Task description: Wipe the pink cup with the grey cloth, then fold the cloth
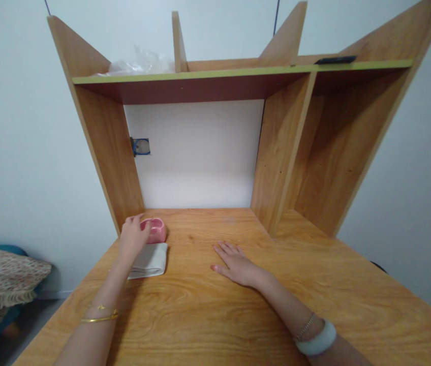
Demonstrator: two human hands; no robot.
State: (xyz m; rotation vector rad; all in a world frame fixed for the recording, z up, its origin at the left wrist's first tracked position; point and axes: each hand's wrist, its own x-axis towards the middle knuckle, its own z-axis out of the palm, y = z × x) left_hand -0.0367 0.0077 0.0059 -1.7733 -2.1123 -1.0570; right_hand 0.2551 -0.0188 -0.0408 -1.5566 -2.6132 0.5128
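Pink rounded dish, folded cloth

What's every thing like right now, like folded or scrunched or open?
Pink dish: upright, open at the top
White cloth: folded, lying on the desk
Left hand: at the dish; can't tell if gripping
Right hand: open, palm down on the desk
Clear plastic: crumpled, on the shelf
Black thing: lying flat

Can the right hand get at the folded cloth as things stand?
Likely yes: the right hand lies palm down on the desk, and nothing shows between it and the right edge of the folded cloth. The left forearm covers only the cloth's left side.
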